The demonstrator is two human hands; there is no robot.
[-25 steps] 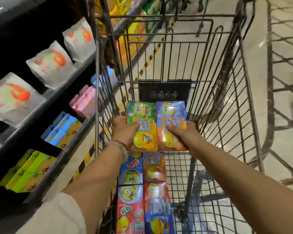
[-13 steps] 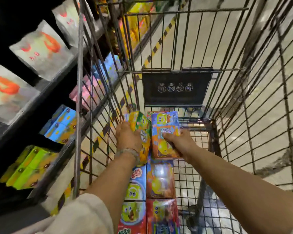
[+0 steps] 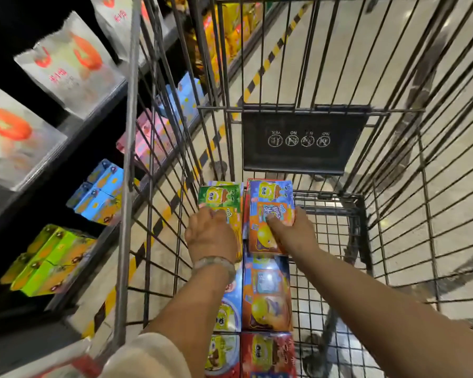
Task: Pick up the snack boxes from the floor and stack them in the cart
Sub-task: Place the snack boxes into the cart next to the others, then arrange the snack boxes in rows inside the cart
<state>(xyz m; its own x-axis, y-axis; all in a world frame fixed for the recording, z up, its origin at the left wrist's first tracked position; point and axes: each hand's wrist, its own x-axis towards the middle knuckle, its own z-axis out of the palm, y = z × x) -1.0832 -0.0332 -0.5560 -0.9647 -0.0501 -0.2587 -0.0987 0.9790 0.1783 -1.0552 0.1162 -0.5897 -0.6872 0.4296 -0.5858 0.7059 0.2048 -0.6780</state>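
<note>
Both arms reach from the bottom of the frame into the wire cart (image 3: 393, 214), whose basket fills the centre and right of the frame; the left hand (image 3: 212, 236), with a pale bracelet (image 3: 215, 264) at the wrist, has its fingers curled over the near part of the green snack box (image 3: 221, 199), its grip closed on that box; the right hand (image 3: 295, 231) holds the blue-and-orange snack box (image 3: 271, 203) with the thumb laid across its face and the fingers wrapped round its right edge, so that grip is closed on the box too; the two boxes sit side by side at centre frame, long edges touching, their far ends just beneath the black sign plate (image 3: 303, 143) on the cart's front wall; below them in the frame, toward the person, more snack boxes (image 3: 266, 293) lie flat in two columns along the left side of the basket floor, edge to edge, the green box's column partly hidden by the left forearm; the left column lies close against the cart's left wire wall; to the right of the boxes the wire floor is open as far as the right wall, a broad free strip from centre right to lower right; outside the cart, in the left of the frame, dark shelves (image 3: 93, 124) carry white bags printed with shrimps (image 3: 66, 61) at upper left, pink and blue cartons at mid left, and green boxes (image 3: 49, 257) at lower left; a yellow-and-black floor stripe (image 3: 260, 75) runs between shelves and cart.
</note>
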